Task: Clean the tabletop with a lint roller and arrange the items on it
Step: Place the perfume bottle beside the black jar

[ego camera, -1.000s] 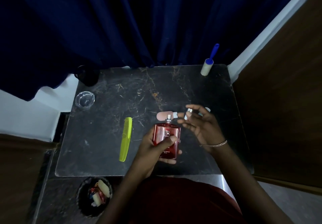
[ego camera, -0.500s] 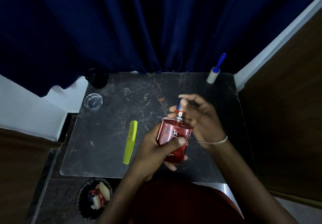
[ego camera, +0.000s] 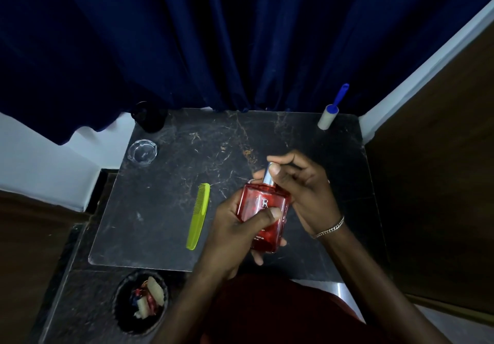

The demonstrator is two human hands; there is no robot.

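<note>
a small dark marble-look table [ego camera: 187, 223] with pale veins stands against a deep blue curtain [ego camera: 213, 36], a white wall strip and brown wood panel at its right. the left hand [ego camera: 238, 234] is wrapped around a red perfume bottle [ego camera: 264, 210], lifted above the table's near right part, thumb across the front. the right hand [ego camera: 302, 191] pinches the silver cap [ego camera: 268, 176] at the bottle's top. a yellow-green comb [ego camera: 199, 215] lies flat left of the bottle, a glass ashtray [ego camera: 142, 152] near the far left corner. the lint roller [ego camera: 330, 113] leans at the far right corner. a dark bin [ego camera: 120, 311] with wrappers sits below the near edge.
</note>
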